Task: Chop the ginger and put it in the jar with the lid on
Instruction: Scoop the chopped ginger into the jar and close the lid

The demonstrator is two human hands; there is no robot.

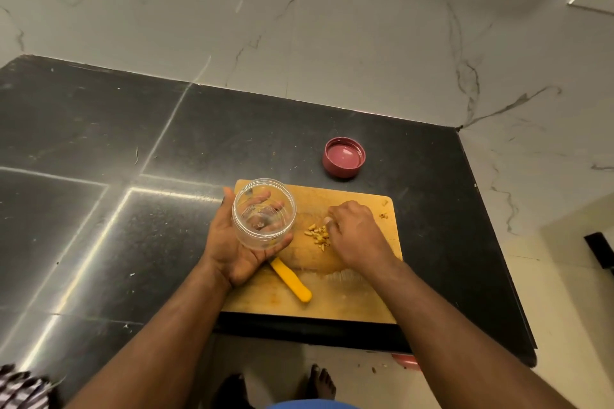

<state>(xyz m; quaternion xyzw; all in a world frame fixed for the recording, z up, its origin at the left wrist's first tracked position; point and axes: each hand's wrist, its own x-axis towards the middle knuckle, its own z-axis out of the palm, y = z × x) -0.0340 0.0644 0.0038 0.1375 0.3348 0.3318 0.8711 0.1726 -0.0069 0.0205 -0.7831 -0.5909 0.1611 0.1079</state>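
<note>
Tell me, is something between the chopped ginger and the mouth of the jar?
Nothing visible. The chopped ginger lies on the board beside the open jar, held in the left hand. The lid lies apart on the counter; the right hand is at the pile.

My left hand [239,242] is hiding the knife [291,279] blade; my right hand's [355,236] fingertips are curling out of sight beside the ginger pieces [318,234].
</note>
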